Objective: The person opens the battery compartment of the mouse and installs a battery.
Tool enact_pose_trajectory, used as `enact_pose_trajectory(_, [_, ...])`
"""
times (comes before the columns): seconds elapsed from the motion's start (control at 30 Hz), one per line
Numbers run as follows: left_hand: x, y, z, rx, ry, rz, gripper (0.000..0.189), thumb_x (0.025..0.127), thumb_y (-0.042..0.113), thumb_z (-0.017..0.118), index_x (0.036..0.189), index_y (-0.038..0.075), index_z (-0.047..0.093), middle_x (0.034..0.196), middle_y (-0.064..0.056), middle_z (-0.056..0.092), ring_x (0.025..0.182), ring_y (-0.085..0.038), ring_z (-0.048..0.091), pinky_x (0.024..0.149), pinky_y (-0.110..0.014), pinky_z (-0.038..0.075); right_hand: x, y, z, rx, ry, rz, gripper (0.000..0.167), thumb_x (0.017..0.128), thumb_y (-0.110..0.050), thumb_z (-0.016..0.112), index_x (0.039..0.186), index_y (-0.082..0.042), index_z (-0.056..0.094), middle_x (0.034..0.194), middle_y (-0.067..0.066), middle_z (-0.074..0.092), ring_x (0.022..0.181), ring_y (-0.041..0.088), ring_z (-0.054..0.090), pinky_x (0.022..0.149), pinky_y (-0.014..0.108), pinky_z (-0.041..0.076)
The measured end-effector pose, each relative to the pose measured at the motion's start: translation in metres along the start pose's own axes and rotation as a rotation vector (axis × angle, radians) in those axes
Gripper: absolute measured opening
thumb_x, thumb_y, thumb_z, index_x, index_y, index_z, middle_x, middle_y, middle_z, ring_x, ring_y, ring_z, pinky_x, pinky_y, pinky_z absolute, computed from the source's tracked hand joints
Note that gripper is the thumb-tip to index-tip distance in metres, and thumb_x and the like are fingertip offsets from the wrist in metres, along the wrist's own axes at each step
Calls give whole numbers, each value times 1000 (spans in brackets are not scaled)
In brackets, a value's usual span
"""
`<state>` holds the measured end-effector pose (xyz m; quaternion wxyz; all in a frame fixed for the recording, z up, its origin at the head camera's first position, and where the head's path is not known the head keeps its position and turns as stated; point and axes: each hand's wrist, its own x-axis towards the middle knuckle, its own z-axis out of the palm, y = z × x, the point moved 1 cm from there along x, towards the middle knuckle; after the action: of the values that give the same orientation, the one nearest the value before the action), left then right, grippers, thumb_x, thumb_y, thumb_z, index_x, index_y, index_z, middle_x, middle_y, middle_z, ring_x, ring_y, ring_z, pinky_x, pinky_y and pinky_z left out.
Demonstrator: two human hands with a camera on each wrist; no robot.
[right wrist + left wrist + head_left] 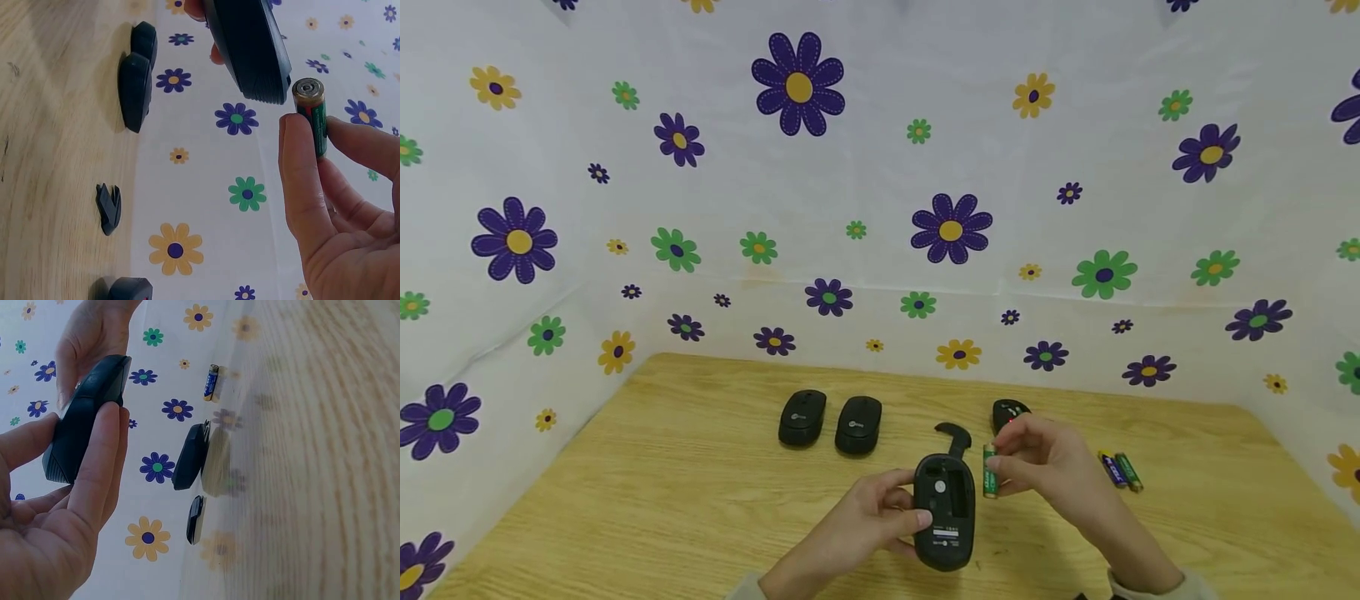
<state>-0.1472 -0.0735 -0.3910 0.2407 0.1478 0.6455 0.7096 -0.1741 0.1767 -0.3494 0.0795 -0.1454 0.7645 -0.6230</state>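
Note:
My left hand (874, 515) holds a black computer mouse (951, 546) with its underside toward me, thumb across the label side and fingers behind. A long battery slot (958, 493) in the underside is uncovered. Between thumb and fingertips, my right hand (1060, 467) pinches a green battery (990, 483), upright just right of the mouse. The right wrist view shows the flat metal end of this battery (309, 90) facing that camera, close to the mouse (247, 53). Beyond the held mouse lies a black hooked battery cover (957, 440) on the table.
Two black mice (802, 419) (858, 427) stand on the wooden table (685, 475) at the back left. Another dark mouse (1006, 410) with a red glow sits behind my right hand. To the right lie a blue-and-yellow battery (1112, 469) and a green one (1129, 472). Flowered cloth (865, 183) hangs behind.

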Motion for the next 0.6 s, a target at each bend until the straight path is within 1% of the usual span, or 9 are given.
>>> enact_pose_trajectory(0.27, [0, 0, 1, -6, 4, -6, 50, 99, 4, 64, 145, -6, 48, 101, -13, 70, 97, -28, 71, 76, -37, 64, -1, -1, 7, 12, -32, -48, 20, 93, 2, 69, 104, 13, 56, 89, 13, 66, 74, 18, 70, 69, 41, 64])
enact_pose_trajectory(0.6, [2, 0, 0, 6, 0, -8, 49, 99, 5, 64, 145, -5, 49, 101, -13, 70, 97, -27, 71, 76, -38, 64, -3, -2, 13, 16, -32, -73, 22, 94, 2, 69, 104, 13, 55, 89, 15, 66, 73, 22, 71, 69, 41, 64])
